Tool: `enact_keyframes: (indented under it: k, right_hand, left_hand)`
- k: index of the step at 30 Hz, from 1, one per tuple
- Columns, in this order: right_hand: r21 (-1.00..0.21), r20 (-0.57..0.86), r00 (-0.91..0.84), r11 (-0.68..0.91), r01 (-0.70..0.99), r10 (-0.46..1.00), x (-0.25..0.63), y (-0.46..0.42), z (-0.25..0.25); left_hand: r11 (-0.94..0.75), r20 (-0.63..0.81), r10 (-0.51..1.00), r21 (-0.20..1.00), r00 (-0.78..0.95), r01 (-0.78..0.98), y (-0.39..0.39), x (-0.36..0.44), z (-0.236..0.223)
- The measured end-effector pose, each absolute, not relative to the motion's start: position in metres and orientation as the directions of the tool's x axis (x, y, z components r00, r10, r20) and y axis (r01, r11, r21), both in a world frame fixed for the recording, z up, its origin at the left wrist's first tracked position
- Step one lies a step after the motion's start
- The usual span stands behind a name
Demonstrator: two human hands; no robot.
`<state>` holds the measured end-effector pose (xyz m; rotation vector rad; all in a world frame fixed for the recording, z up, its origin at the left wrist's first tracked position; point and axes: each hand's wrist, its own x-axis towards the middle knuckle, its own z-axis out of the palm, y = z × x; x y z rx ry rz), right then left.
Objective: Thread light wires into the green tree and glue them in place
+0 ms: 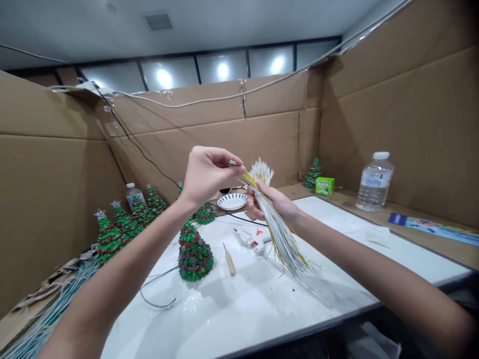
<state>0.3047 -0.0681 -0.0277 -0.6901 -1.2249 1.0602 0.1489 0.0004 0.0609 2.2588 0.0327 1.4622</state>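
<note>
My right hand is wrapped around a thick bundle of thin white and yellow wires with small clear-white tips at the top. Its lower ends fan out loosely above the table. Beside the tips, my left hand pinches a few of the wires between thumb and fingers; a small whitish end shows in its curl. Below the hands, a small green Christmas tree with red garland stands on the white table. A wooden-handled awl and a white glue gun lie to its right.
More small trees stand at the left, near long green-white wires. A plate lies at the back. On the right are a water bottle, a green box and a blue strip. Cardboard walls surround the table.
</note>
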Motion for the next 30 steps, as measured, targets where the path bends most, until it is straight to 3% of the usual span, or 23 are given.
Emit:
enact_keyframes:
  k: [6, 13, 18, 25, 30]
  right_hand:
    - [-0.904, 0.389, 0.003, 0.382, -0.189, 0.921, 0.307, -0.076, -0.030]
    - [-0.843, 0.505, 0.136, 0.521, -0.134, 0.852, 0.299, -0.077, -0.033]
    - [-0.810, 0.566, 0.156, 0.582, -0.080, 0.809, 0.294, -0.076, -0.034]
    - [-0.863, 0.447, 0.211, 0.481, -0.153, 0.869, 0.293, -0.078, -0.034]
    - [-0.829, 0.481, 0.259, 0.531, -0.175, 0.837, 0.291, -0.080, -0.034]
  left_hand:
    - [-0.887, 0.822, 0.268, 0.414, 0.503, -0.205, 0.004, 0.145, 0.069]
    - [-0.778, 0.704, 0.372, 0.592, 0.605, -0.211, 0.005, 0.134, 0.050]
    - [-0.761, 0.701, 0.385, 0.609, 0.600, -0.222, 0.002, 0.132, 0.031]
    - [-0.763, 0.703, 0.388, 0.608, 0.596, -0.219, -0.002, 0.129, 0.016]
    - [-0.761, 0.721, 0.427, 0.612, 0.546, -0.213, -0.002, 0.127, 0.011]
